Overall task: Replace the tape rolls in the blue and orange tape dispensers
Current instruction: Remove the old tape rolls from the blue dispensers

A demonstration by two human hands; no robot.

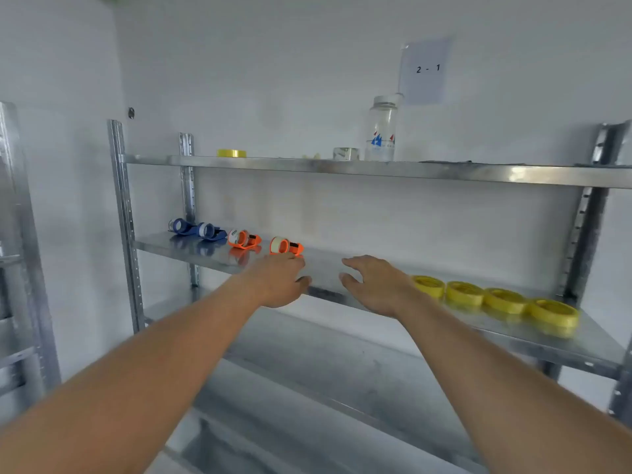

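spanning a white wall (307, 63), a metal shelf (376, 289) bears yellow tape rolls (496, 299).

Two open hands, left (278, 280) just before an orange dispenser (285, 246), right (374, 285) beside yellow tape rolls (496, 299).

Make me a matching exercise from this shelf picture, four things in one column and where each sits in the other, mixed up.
Things:
1. blue dispensers
2. yellow rolls in a row
3. clear bottle
4. left hand

Places:
A. top shelf, below the paper sign
B. middle shelf, right part
C. middle shelf, far left
D. just in front of an orange dispenser

Pairs: 1-C, 2-B, 3-A, 4-D
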